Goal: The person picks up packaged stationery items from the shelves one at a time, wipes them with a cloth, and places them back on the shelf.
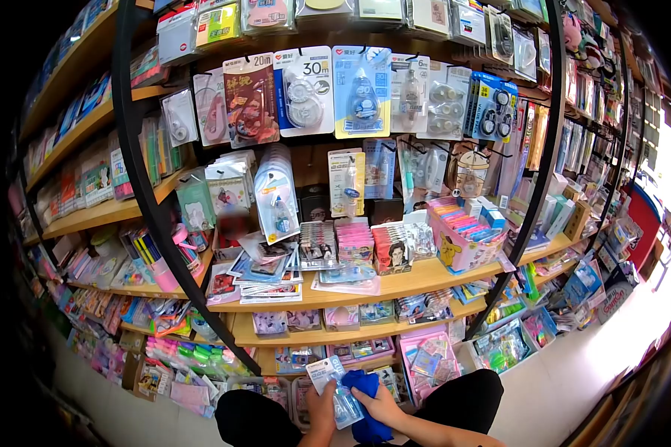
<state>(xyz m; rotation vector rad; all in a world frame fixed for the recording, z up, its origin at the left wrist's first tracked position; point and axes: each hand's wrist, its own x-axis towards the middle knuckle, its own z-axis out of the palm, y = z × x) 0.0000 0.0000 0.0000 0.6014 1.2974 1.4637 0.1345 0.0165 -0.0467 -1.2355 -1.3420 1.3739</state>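
At the bottom centre of the frame, the person's left hand is closed on the left edge of a flat retail pack with a white and blue card top and a clear plastic front. The right hand clasps a bunched, deep-blue soft cloth, its thumb reaching towards the pack's right side; whether that thumb presses on the plastic cannot be told. The cloth lies right beside the pack. The pack is held tilted between the knees of black trousers, in front of the lowest shelves.

The step in hand appears to be handling the pack with the cloth close against it. Any turn of the pack would call for a firm left-hand hold on its edge and loose folds kept clear of the card.

Above, in the middle of the frame, a pale wooden shelf bears a pink box with a yellow cartoon figure and a loose pile of flat cards and packets. A light-blue carded pack hangs at upper centre.
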